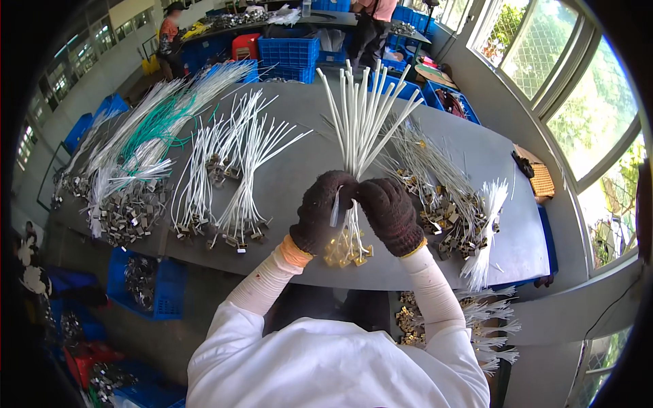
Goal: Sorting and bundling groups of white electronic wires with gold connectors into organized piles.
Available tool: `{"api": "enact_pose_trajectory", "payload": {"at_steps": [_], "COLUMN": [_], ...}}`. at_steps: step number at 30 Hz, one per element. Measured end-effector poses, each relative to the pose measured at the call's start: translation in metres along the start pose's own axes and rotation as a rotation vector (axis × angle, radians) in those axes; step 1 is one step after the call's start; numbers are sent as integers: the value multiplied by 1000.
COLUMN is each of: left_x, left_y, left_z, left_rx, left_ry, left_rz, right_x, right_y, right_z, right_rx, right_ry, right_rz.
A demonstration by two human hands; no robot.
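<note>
Upright above the table's near side stands a bundle of white wires (359, 126), its tops fanned out and small brass-coloured metal pieces (350, 253) at its lower ends. My left hand (323, 212), in a dark knitted glove, is closed round the bundle's middle. From the other side my right hand (393, 212), gloved alike, presses its closed fingers against the same spot. A pale thin strip (335, 211) shows by the left fingers; I cannot tell what it is. The gloves hide the gripped part of the wires.
On the grey table (292, 177) lie white wire bundles (238, 170) to the left, green wires (153, 129) farther left, and grey wires with metal ends (435, 190) to the right. Thin white strips (486, 234) lie at the right edge. Blue crates (289, 54) and two people are beyond.
</note>
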State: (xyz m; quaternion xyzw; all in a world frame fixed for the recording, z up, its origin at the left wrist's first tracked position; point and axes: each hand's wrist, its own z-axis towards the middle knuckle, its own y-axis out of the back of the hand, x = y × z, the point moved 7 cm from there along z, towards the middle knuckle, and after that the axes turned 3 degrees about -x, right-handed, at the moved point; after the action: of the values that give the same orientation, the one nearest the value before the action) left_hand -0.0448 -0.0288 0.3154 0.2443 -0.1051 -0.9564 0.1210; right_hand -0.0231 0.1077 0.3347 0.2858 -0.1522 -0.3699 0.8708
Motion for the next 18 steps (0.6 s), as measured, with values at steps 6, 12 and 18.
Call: {"api": "enact_pose_trajectory", "payload": {"at_steps": [6,12,18], "left_x": [9,-7,-12], "left_y": [-4,-4,6], "left_z": [0,-3,0], "left_rx": [42,-23,-53], "left_ry": [253,57,-60], "left_rz": [-88,49,359], "right_x": [0,0,-32], "right_y": [-5,-7,-13], "right_z": [1,7,-12], "right_rx": [81,257,254], "right_ry": [17,-107,-515], "right_rz": [-107,-60,651]}}
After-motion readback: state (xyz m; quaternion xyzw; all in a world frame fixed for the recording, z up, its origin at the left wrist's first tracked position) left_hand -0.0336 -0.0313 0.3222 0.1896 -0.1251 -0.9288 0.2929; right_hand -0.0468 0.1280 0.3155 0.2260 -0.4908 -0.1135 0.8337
